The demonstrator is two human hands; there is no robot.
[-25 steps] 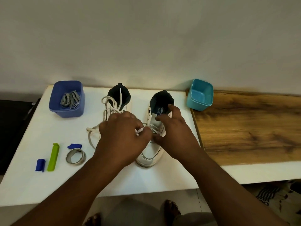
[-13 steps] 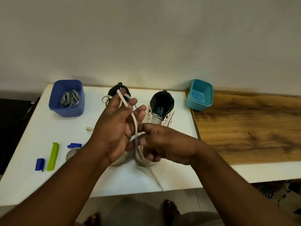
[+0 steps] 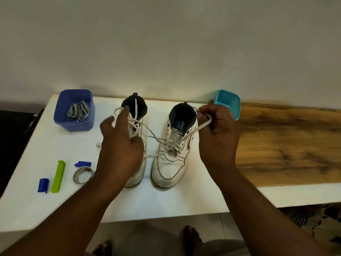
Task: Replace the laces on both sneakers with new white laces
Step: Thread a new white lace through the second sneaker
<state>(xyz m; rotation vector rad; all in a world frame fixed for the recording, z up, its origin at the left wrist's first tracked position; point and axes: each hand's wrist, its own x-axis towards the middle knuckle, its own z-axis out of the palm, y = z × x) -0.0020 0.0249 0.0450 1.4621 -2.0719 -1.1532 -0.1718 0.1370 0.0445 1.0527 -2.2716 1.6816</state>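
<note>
1. Two white sneakers sit side by side on the white table [image 3: 36, 145], toes pointing toward the person. The right sneaker [image 3: 171, 154] is in full view; the left sneaker [image 3: 137, 174] is mostly hidden under the left hand.
2. Right hand [image 3: 217, 133] is up by the right sneaker's collar, pinching one end of the white lace [image 3: 201, 127] between thumb and fingers. That end runs pretty taut down to the eyelets.
3. Left hand [image 3: 120, 145] hovers over the left sneaker, fingers loosely spread and pointing away. The other run of the lace goes from the right sneaker's eyelets across the gap to this hand, near the thumb, but honestly I can't tell if it's actually gripping it or the lace just passes under the palm.
4. There's a loose tangle of white lace [image 3: 136, 115] looped over the left sneaker's opening, right by the left fingertips.
5. Purple tub [image 3: 88, 119] at the back left holds a bundle of grey laces [image 3: 78, 110].
6. Teal tub [image 3: 232, 106] sits at the back, just behind the right hand, next to a wooden board [image 3: 286, 145].
7. Front left of the table: a green clip [image 3: 58, 176], two small blue pieces [image 3: 43, 185] [image 3: 83, 163], and a grey ring [image 3: 82, 175].
</note>
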